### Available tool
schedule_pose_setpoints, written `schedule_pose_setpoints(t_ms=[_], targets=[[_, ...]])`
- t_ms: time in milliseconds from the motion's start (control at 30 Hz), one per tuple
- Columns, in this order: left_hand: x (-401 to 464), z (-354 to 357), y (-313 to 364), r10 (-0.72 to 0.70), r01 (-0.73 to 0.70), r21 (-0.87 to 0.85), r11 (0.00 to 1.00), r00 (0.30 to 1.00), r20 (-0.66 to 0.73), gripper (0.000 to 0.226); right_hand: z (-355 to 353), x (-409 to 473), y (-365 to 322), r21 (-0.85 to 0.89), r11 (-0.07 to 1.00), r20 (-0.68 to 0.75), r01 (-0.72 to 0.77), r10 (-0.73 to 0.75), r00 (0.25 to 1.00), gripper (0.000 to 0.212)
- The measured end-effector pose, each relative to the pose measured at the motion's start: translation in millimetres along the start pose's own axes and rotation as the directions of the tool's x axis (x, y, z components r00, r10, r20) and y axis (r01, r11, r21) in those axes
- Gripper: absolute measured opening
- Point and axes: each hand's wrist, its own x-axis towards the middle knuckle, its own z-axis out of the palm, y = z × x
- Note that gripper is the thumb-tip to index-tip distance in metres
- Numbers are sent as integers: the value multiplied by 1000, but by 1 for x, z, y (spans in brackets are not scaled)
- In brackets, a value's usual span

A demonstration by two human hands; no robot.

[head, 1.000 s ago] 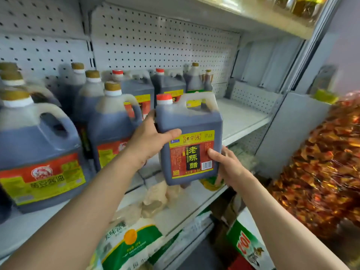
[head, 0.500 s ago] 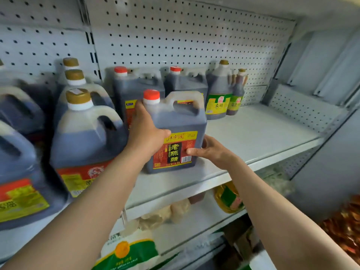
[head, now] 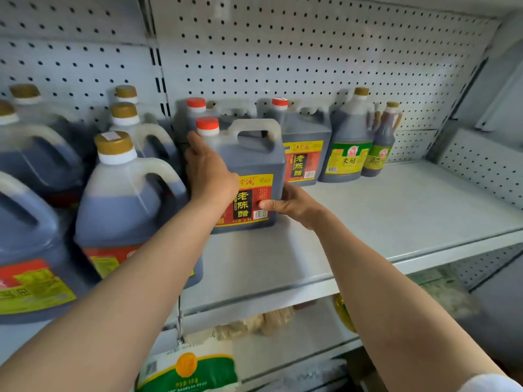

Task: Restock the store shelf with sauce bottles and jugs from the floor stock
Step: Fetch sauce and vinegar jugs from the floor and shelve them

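We find the vinegar jug point(head: 249, 176) seated on the shelf point(head: 368, 222), left hand point(head: 209, 176) and right hand point(head: 294, 205) clasping its sides; release follows.

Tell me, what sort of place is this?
Most likely a grocery shop aisle: a white metal shelf with a pegboard back panel, rows of labelled, barcoded sauce jugs, and bagged goods on the shelf below.
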Motion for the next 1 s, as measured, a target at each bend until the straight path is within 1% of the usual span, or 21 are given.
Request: schedule_pose_setpoints(t_ms=[100,167,267,333,400,467,533,600,633,700,800,867,933,1000], targets=[[5,1,2,-24,24,-1,1000,1000,3,101,-2,9,3,3,1000,-4,-13,13,1000,65],[7,2,2,-32,32,-12,999,999,-6,101,-2,13,5,1,1000,3,-9,9,1000,62],[7,2,1,-24,24,-29,999,1000,3,104,0,13,4,0,1000,5,-28,28,1000,65],[5,2,0,10,-10,-21,1000,1000,0,105,2,9,-1,-7,999,-14,-52,52,999,69],[-3,1,1,74,-74,-1,997,997,-30,104,7,1,-7,-32,996,-69,-85,83,994,69],[-17,3,3,168,-168,-2,986,983,-74,103,10,-11,-13,-73,991,-146,-112,101,984,65],[-35,5,6,285,-284,26,959,951,-123,102,10,-28,-16,-119,984,-261,-134,99,960,72],[-55,7,6,392,-385,82,919,912,-121,102,7,-51,-21,-194,964,-404,-183,92,910,81],[-65,8,4,436,-428,96,898,897,-78,102,6,-66,-24,-225,950,-454,-217,95,886,81],[-84,9,-2,500,-504,86,860,864,61,100,10,-104,-31,-300,910,-516,-285,96,851,76],[-111,7,-19,536,-572,61,818,796,282,98,28,-167,-40,-397,820,-582,-413,123,804,70],[-131,0,-33,546,-608,26,793,730,411,85,47,-211,-43,-416,752,-645,-512,153,749,68],[-149,-5,-43,538,-615,-8,788,684,493,69,64,-246,-46,-446,678,-684,-585,163,711,68],[-170,-15,-54,552,-653,-56,755,587,592,60,90,-286,-49,-479,581,-724,-657,162,671,70]])
